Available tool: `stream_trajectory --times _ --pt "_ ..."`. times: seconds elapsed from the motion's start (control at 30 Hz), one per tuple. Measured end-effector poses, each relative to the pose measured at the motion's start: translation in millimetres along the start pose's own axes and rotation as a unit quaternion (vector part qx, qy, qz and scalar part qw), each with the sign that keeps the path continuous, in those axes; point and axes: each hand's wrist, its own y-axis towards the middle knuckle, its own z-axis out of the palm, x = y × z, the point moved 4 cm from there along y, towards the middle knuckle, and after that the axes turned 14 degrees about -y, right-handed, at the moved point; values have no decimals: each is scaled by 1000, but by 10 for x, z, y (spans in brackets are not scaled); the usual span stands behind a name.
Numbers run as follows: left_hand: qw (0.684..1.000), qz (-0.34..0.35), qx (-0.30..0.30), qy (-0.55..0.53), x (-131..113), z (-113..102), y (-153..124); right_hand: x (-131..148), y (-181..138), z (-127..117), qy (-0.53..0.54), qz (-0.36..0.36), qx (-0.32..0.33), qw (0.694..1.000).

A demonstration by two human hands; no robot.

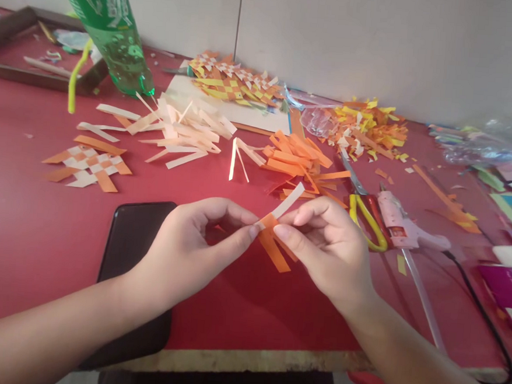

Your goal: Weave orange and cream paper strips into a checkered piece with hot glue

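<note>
Between my two hands, above the red table, are a white paper strip (291, 198) and orange paper strips (275, 249) that cross each other. My left hand (209, 235) pinches the left side of this piece between thumb and fingers. With thumb and forefinger, my right hand (323, 237) grips its right side. The white strip points up and right; the orange ends hang downward. Beyond my hands lie a pile of loose orange strips (297, 160) and a pile of cream-white strips (186, 123). A woven orange-and-white paper fish (92, 163) rests at the left.
A black phone (141, 231) lies under my left forearm. Yellow-handled scissors (368, 223) and a pink glue gun (401, 219) with a black cord are at the right. A green bottle (113, 36), more woven pieces (233, 79) and paper scraps (370, 127) stand or lie toward the wall.
</note>
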Motion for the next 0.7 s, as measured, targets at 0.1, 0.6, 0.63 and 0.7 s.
stream_trajectory --times 0.1,0.6,0.63,0.7 --pt "1000 -5 0 6 2 -2 0 9 -7 -3 -11 2 -5 1000" --pt "1000 -8 -3 20 18 -19 -12 34 -29 5 -50 8 1 999" --pt "1000 -7 -1 19 19 -20 -14 39 -29 2 -52 8 -1 999" --pt "1000 -5 1 17 20 -18 -15 50 -28 2 -54 8 -2 999"
